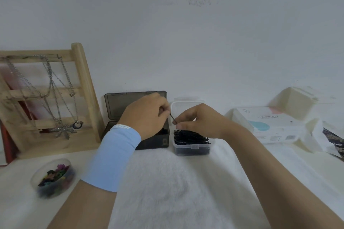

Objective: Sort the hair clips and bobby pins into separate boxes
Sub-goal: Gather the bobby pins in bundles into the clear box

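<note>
Clear box (pixel 191 149) right of centre, lid tipped up behind, heaped to the rim with black bobby pins (pixel 189 136); touching its left side, smoky dark box (pixel 154 142), hinged lid upright against the wall, something dark inside, mostly hidden by the hand, kind not clear. Near left, round clear tub (pixel 37 182) holding coloured hair clips (pixel 54 174), blurred.

Single bobby pin (pixel 172 117) slanting in the air above the seam between the two boxes; upper end pinched in the curled fingers of the left hand (pixel 147 115); lower end nipped between thumb and fingertip of the right hand (pixel 201 120), remaining fingers curled over the pin heap. Pale blue sleeve (pixel 113 158) round the left forearm.

White fluffy cloth (pixel 167 182) spread under both arms, bare between boxes and near edge; boxes set close to the wall. Far left, wooden rack (pixel 83 80) hung with chain necklaces (pixel 55 98), just beside the dark box. Far right, cream organiser tray (pixel 297 98) with a white packet (pixel 270 124) lying in it.

Packet print: "COSMETIC PUFF"; smaller lines too small to read. White mark on the sleeve cuff, not legible.
</note>
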Tool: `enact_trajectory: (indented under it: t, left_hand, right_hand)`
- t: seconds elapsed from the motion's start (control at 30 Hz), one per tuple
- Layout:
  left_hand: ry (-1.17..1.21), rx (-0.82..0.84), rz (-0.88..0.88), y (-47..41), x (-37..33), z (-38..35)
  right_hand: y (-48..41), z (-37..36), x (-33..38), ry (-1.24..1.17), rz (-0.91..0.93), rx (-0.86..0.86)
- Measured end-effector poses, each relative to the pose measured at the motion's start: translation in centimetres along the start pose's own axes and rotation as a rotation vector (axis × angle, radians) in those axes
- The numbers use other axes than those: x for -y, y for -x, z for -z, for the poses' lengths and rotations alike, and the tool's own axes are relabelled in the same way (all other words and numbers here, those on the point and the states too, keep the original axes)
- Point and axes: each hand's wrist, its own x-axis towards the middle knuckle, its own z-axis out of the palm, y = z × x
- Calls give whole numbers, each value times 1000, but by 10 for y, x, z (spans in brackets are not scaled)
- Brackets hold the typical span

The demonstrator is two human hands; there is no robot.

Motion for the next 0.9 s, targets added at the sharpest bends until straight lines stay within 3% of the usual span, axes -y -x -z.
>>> enact_trajectory:
  t: [0.2,0.3,0.4,0.47,0.53,0.57,0.7,0.9]
  left_hand:
    - [384,-60,119,-1,-3,-18]
    - [491,74,172,-1,-8,-31]
    - [253,200,108,3,-14,-42]
    - [28,214,33,4,-15,-44]
    - [-50,200,10,3,-14,-46]
    - [18,173,40,3,-14,-47]
    - [672,-35,231,-2,-20,-46]
    - [895,-75,286,-3,-18,-35]
  right_hand:
    - [2,9,0,-169,-38,-39]
    - [5,16,-2,-176,-96,-50]
    - [7,23,-5,-145,-152,-113]
    - [8,28,-7,-145,-181,-156]
    - [8,29,-8,-193,-191,-175]
    - [8,28,-7,-227,-190,-166]
    - [7,17,-2,-284,-169,-78]
    - [4,12,3,-323,-121,-62]
